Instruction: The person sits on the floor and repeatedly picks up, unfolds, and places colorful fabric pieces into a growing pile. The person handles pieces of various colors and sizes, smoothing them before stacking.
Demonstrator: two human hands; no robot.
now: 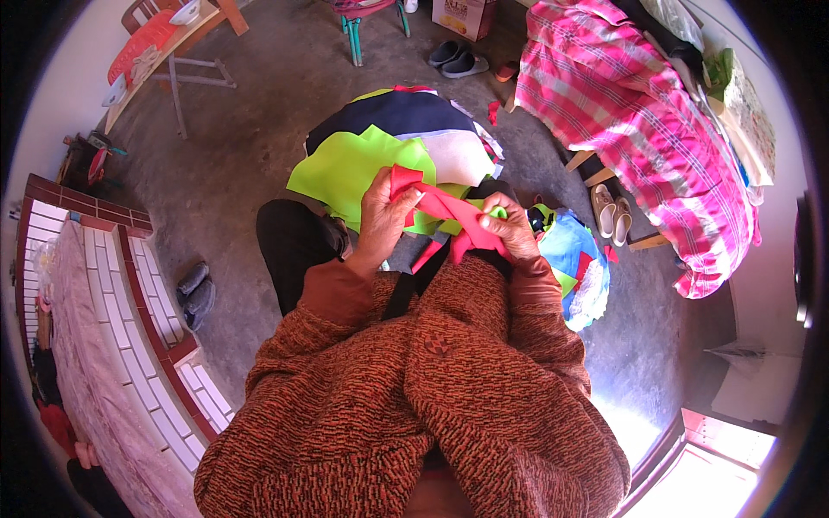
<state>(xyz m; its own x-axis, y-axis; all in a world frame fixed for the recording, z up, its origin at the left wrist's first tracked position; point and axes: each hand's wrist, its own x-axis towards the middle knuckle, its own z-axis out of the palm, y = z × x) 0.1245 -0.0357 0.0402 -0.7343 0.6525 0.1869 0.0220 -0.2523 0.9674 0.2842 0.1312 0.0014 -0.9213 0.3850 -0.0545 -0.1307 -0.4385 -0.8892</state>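
A bright red fabric piece (440, 205) is stretched and partly twisted between my two hands, above my lap. My left hand (376, 217) pinches its upper left end between thumb and fingers. Closed on the other end is my right hand (513, 230), with a bit of bright green showing by its thumb; I cannot tell what that green bit is. Just beyond my hands lies a pile of cloth pieces, with a lime green piece (354, 168), a dark navy piece (380, 116) and a pale pink piece (449, 157).
Right of my knees sits a light blue bundle (566, 250) with scraps. A pink plaid cloth (604, 104) covers furniture at the right, with beige shoes (611, 216) beside it. Grey slippers (197, 296) lie left, near a white-tiled brick ledge (129, 302). Dark shoes (458, 60) stand farther off.
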